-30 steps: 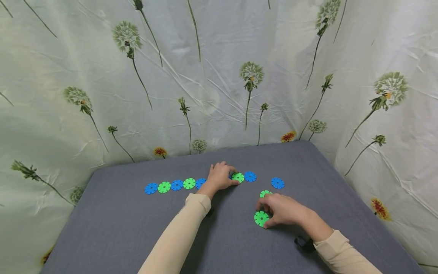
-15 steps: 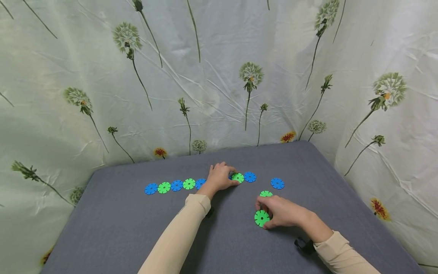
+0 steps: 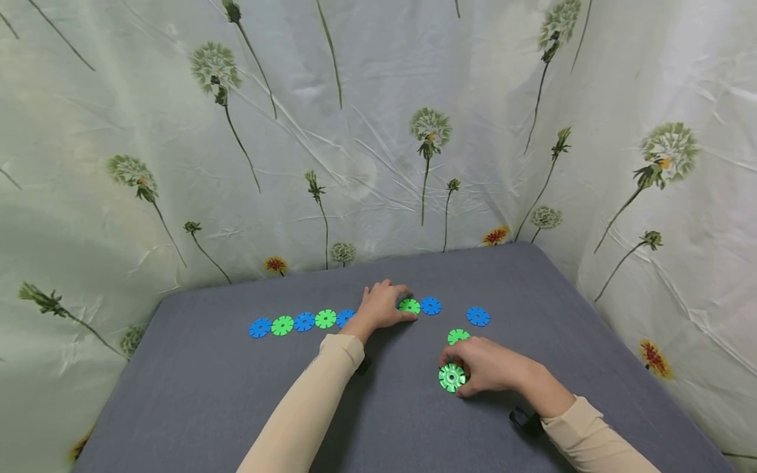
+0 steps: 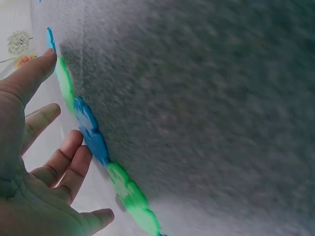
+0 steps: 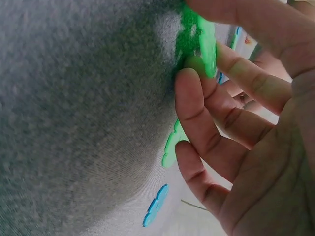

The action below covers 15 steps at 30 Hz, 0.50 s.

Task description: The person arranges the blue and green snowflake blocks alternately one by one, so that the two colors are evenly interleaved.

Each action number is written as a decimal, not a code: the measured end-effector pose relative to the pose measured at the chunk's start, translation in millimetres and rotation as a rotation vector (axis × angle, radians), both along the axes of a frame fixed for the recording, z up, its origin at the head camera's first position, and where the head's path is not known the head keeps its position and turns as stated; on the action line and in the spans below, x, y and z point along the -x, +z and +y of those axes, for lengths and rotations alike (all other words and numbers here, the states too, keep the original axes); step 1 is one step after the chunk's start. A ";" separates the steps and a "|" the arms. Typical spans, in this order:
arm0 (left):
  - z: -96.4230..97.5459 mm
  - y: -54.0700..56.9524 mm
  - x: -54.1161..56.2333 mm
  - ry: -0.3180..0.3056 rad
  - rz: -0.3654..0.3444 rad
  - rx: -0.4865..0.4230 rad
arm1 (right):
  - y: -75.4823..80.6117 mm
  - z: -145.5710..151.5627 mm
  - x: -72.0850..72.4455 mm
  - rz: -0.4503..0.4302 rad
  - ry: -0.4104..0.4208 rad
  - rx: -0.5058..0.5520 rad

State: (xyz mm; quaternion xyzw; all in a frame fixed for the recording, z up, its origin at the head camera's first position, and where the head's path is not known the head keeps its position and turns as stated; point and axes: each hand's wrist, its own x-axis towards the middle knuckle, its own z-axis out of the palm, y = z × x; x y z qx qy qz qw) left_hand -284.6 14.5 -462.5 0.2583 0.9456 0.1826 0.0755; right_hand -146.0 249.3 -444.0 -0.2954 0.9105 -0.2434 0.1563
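In the head view, my left hand (image 3: 381, 305) is at the right part of a row of notched plastic discs, thumb and index finger on either side of a green disc (image 3: 410, 307). A blue disc (image 3: 430, 305) ends the row; the hand and wrist hide part of it. My right hand (image 3: 487, 364), nearer the front, pinches another green disc (image 3: 452, 378) by its edge between thumb and fingers. In the right wrist view this green disc (image 5: 208, 46) stands tilted close to the cloth. Just behind the right hand lies a loose green disc (image 3: 458, 336), partly covered by the fingers.
A loose blue disc (image 3: 478, 316) lies to the right of the row. The row's left part begins with a blue disc (image 3: 260, 327) and alternates with green. Grey cloth covers the table (image 3: 207, 394); a flower-printed curtain (image 3: 367, 131) hangs behind and beside it.
The green disc in my right hand has tilted slightly, and its face now catches the light. Both hands have stayed almost in place; the head view has shifted a little.
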 end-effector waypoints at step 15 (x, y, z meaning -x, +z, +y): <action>31.4 0.3 0.9 -0.026 0.012 0.030 | 9.5 18.3 10.1 0.158 -0.072 -0.020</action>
